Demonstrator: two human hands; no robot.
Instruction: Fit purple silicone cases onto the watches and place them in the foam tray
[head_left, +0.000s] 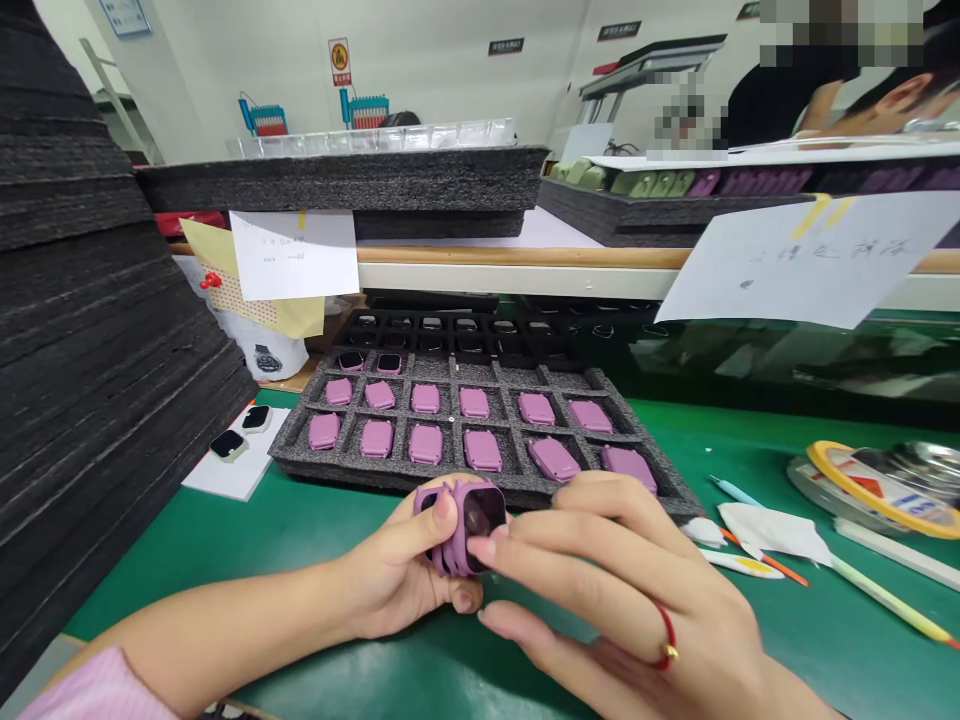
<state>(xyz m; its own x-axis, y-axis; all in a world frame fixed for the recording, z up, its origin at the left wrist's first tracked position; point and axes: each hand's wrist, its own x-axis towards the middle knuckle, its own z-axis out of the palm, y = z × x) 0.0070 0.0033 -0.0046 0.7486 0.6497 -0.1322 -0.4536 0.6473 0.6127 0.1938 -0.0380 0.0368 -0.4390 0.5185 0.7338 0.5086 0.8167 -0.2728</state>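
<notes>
My left hand (pixel 409 560) is closed around a small stack of purple smartwatch cases (pixel 454 545) with dark screens, held just above the green mat. The screen of the front one faces right. My right hand (pixel 630 580), with a red ring on one finger, has its fingers stretched out and apart. One fingertip touches or nearly touches that dark screen. Behind the hands lies a black foam tray (pixel 439 478) with compartments. Its two near rows hold purple cases (pixel 425 445) with their plain sides up. Two cases with dark screens (pixel 388 364) sit in the row behind, at the left.
A tall stack of black foam sheets (pixel 97 350) rises at the left. Two pale watches (pixel 227 445) lie on white paper. Tools, a white cloth (pixel 776 530) and a tape roll (pixel 892 490) lie at right. A shelf (pixel 480 278) crosses behind; other people are beyond it.
</notes>
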